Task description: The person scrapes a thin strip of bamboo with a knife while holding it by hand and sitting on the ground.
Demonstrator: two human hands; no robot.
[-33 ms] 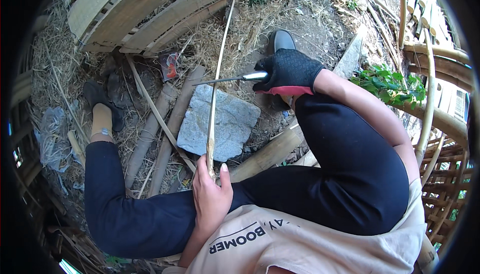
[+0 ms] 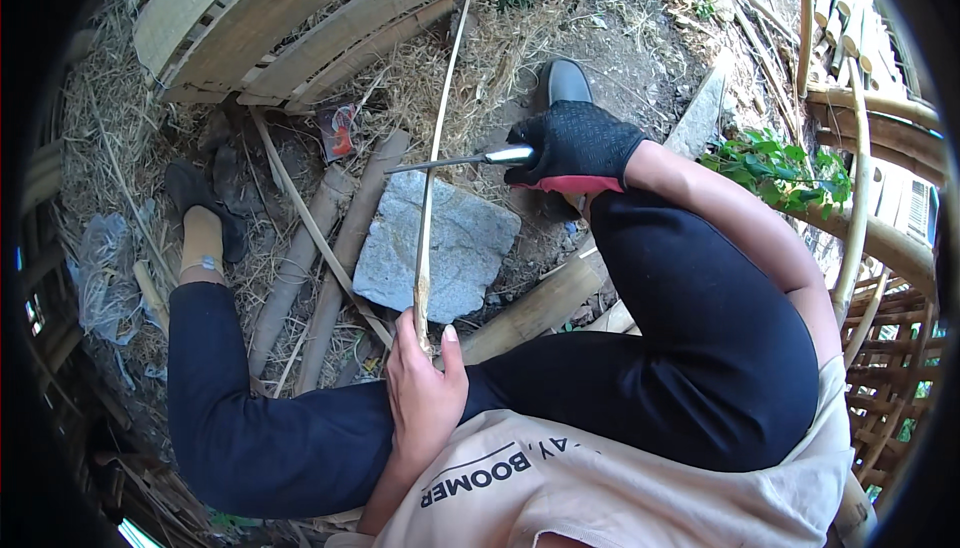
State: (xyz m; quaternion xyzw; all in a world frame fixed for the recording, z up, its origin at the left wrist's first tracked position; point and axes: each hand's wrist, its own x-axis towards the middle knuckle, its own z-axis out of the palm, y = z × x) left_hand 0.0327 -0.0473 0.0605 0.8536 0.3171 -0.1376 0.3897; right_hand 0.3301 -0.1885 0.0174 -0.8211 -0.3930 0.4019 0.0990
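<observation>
A long pale bamboo strip (image 2: 439, 138) runs from near my lap toward the wooden slats ahead. My bare left hand (image 2: 428, 380) grips its near end, thumb on one side and fingers on the other. My right hand (image 2: 580, 143), in a black glove with a pink edge, is closed around the light handle of a knife (image 2: 510, 155). The narrow dark blade (image 2: 440, 163) points left and lies across the strip, apparently touching it. Beneath the strip sits a flat grey stone block (image 2: 465, 248). My right forearm rests by my raised right knee.
Slatted wooden boards (image 2: 270, 28) stand at the far left. Bamboo poles (image 2: 340, 258) lie left of the stone, and another bamboo piece (image 2: 540, 308) lies to its right. A plastic bag (image 2: 105, 278), a leafy plant (image 2: 785, 173) and woven bamboo (image 2: 890, 348) flank me. Dry straw covers much of the ground.
</observation>
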